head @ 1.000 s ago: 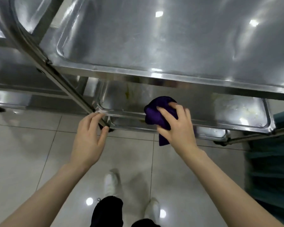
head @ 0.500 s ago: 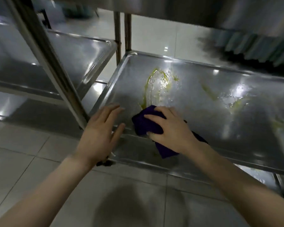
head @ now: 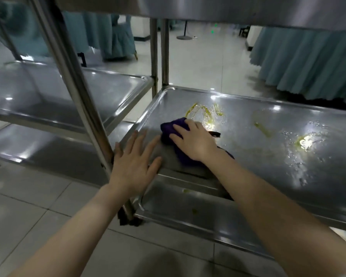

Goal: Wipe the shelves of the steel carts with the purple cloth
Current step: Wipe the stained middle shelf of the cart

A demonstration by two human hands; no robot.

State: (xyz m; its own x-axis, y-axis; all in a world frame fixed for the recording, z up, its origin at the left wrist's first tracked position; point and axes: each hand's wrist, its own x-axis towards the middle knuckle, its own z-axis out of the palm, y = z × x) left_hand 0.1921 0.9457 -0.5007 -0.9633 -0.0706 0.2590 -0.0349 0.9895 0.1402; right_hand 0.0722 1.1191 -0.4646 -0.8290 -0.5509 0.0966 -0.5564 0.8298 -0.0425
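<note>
The middle shelf [head: 268,176] of the right steel cart is smeared with yellow-green streaks [head: 206,112] and wet blotches [head: 305,142]. My right hand [head: 196,142] presses the bunched purple cloth [head: 174,126] flat onto this shelf near its front left corner, just short of the streaks. My left hand [head: 136,164] lies open, fingers spread, on the shelf's front left rim beside the cart's slanted post [head: 74,92]. The bottom shelf [head: 178,208] below carries a few small yellow spots.
A second steel cart [head: 48,96] stands close on the left, its shelves level with these. The top shelf's underside [head: 248,9] hangs overhead. Teal-skirted tables [head: 308,62] and draped chairs [head: 116,37] stand behind on the tiled floor [head: 28,216].
My view dropped from above the top shelf to the level of the middle shelf. My right hand pushed the cloth further onto it toward the streaks; my left hand settled on the rim.
</note>
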